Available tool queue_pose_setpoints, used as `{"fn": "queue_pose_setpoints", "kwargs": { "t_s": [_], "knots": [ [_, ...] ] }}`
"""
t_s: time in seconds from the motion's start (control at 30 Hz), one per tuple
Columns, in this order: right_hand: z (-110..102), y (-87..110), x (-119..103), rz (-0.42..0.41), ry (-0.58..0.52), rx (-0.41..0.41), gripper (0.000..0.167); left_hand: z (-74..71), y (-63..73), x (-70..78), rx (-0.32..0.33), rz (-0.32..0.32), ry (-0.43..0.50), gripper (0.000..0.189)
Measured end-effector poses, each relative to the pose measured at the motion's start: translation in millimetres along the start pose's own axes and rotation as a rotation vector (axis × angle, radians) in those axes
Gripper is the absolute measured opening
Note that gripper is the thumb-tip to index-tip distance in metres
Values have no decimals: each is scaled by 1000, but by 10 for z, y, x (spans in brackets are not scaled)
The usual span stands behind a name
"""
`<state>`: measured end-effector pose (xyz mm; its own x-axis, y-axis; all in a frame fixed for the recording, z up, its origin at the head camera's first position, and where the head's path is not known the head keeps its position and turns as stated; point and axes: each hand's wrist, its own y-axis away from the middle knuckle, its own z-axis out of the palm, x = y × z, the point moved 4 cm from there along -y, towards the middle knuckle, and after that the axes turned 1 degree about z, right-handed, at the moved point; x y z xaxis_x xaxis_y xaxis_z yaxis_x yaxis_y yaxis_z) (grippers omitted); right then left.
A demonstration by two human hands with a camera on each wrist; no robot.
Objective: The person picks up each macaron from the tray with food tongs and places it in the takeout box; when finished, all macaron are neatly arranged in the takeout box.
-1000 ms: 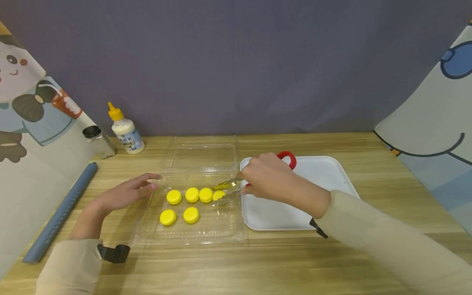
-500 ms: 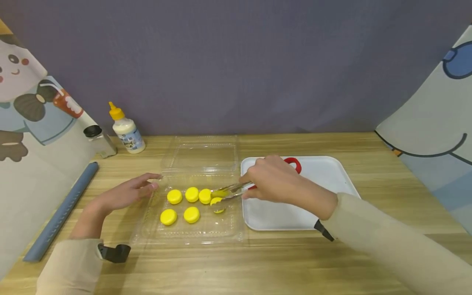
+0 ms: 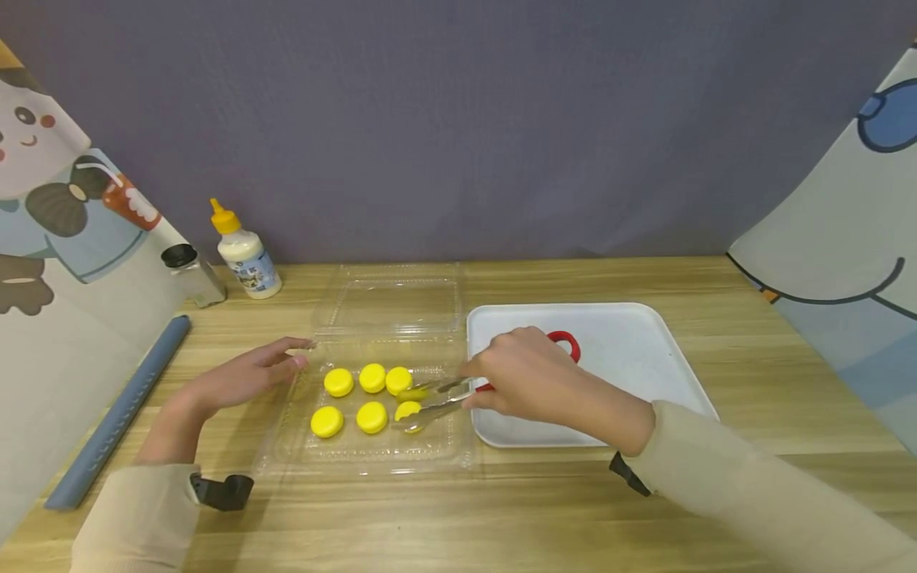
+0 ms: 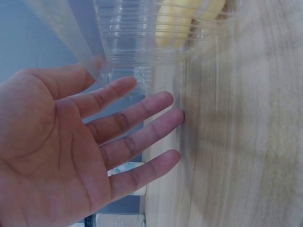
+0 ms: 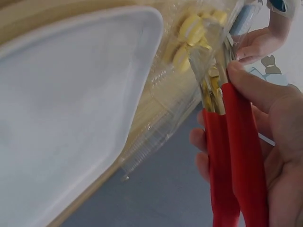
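A clear hinged plastic box point(image 3: 430, 454) lies with its lid folded back. Several yellow macarons point(image 3: 372, 417) sit in it in two rows; the wrist view shows a pale filling band. My right hand point(image 3: 533, 386) grips metal tongs point(image 3: 440, 410) by their red handles point(image 5: 244, 156). The tong tips are apart around the front-row macaron point(image 3: 408, 412) at right, partly covering it. My left hand point(image 3: 247, 374) is at the box's left back corner, thumb and index finger at the rim point(image 4: 104, 82), other fingers nearly straight and spread. Whether it pinches the rim is unclear.
A white tray point(image 3: 630, 374) stands right of the box, under my right hand. At the back left are a glue-like bottle point(image 3: 249, 263) with a yellow nozzle and a black-capped jar point(image 3: 197, 278). A blue-grey bar point(image 3: 118, 414) lies along the left edge.
The tongs came forward and left with my right hand. The rightmost macaron went from the back row to the front row's right end. My left hand stayed put.
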<state>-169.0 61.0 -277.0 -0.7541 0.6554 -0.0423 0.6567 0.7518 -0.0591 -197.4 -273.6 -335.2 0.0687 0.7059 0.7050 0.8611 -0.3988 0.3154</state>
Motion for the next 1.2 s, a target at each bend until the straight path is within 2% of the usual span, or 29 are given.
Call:
{"fn": "queue_pose_setpoints", "kwargs": {
  "t_s": [0.73,1.2],
  "knots": [
    [201,-4,-86,-67,20,138,36,24,10,8,-5,-2,1,59],
    [160,42,-49,-45,6,122,40,23,16,15,-1,-4,0,59]
  ]
}}
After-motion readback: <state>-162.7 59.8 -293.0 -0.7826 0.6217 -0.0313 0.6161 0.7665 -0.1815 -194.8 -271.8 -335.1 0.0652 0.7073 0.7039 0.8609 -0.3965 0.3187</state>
